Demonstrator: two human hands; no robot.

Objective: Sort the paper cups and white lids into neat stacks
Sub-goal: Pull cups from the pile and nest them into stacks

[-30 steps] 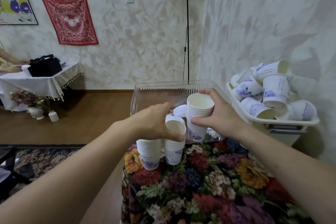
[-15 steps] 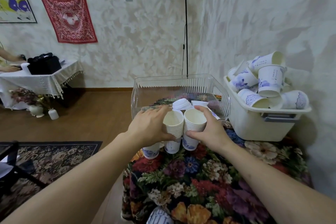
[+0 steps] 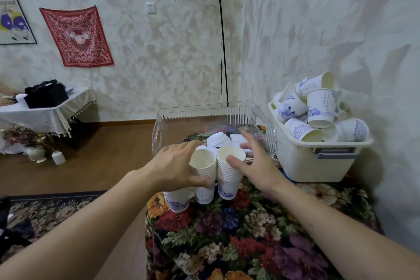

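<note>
At frame centre, two upright cup stacks (image 3: 217,173) stand on the floral surface (image 3: 250,234), left hand (image 3: 179,166) gripping the left stack, right hand (image 3: 252,161) spread beside the right stack and nearer the loose cups (image 3: 318,111) heaped at right.

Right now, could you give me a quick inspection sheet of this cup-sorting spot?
Surface: floral tablecloth covers the table.
Job's things: three cup stacks stand upright side by side, left stack, middle stack, right stack; white lids lie in the clear tray.
Clutter: loose cups heaped in a white bin.
Hands: left hand grips the middle stack; right hand is open, fingers spread beside the right stack.
Cables: lamp cord hangs down along the floor lamp's pole.
Surroundings: red wall cloth, side table, rug.
</note>
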